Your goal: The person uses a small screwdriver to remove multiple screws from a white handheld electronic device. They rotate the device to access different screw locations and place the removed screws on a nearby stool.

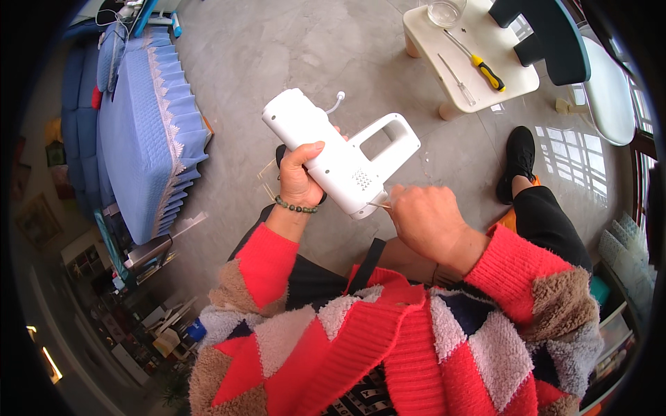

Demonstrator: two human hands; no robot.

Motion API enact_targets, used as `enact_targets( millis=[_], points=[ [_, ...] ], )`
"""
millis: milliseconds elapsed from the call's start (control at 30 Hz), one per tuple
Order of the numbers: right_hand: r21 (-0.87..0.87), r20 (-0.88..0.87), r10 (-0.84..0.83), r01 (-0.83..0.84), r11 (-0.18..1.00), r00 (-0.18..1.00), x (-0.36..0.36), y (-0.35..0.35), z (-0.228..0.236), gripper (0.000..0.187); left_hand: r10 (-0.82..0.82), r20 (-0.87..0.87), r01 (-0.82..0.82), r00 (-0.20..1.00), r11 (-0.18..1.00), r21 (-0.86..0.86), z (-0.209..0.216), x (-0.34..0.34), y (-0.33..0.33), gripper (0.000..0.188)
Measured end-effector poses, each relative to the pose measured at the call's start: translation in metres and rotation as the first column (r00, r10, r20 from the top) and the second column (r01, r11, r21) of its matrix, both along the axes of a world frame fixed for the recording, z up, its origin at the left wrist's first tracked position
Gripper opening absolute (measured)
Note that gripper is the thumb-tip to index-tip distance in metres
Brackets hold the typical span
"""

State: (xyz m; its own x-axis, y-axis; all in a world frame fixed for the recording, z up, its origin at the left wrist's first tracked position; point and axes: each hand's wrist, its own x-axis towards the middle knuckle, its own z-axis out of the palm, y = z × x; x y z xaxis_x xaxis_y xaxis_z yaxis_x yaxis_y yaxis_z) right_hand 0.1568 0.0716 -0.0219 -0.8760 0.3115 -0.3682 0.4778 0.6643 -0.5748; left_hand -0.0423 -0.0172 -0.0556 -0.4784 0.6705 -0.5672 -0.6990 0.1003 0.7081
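Note:
A white handheld appliance (321,154) with a thick cylindrical body and a loop handle is tilted in front of me above my lap. Small vent holes, dark recessed screw spots and a short white cord end (337,102) show on it. My left hand (302,177) is wrapped round the body from the left, its thumb on top. My right hand (428,220) is closed at the near end of the appliance. From its fingers a thin metal tool (378,204) reaches to the appliance's end edge; the rest is hidden in the fist.
At the upper right stands a small cream table (423,41) with a yellow-and-black screwdriver (488,73), a thin screwdriver with a clear handle (463,90) and a glass bowl (445,11). Beside it is a dark-backed chair (569,41). A blue-covered bed (135,132) lies left.

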Motion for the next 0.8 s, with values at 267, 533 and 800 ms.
enact_targets(
  millis=[267,533,800],
  points=[
    [-0.011,-0.032,0.011,-0.011,1.000,0.999,0.002,-0.004,0.002,0.008,-0.004,0.079,0.003,0.997,1.000,0.013,-0.004,-0.001,-0.006,0.062],
    [-0.102,-0.007,0.022,-0.023,0.995,1.000,0.004,-0.003,0.005,0.009,-0.035,0.057,0.035,0.998,0.999,-0.002,-0.012,-0.001,-0.011,0.070],
    [-0.177,-0.029,0.103,-0.107,0.978,0.994,0.008,0.001,0.006,0.011,-0.078,-0.019,0.079,0.997,0.995,0.055,-0.027,-0.007,-0.016,0.077]
  ],
)
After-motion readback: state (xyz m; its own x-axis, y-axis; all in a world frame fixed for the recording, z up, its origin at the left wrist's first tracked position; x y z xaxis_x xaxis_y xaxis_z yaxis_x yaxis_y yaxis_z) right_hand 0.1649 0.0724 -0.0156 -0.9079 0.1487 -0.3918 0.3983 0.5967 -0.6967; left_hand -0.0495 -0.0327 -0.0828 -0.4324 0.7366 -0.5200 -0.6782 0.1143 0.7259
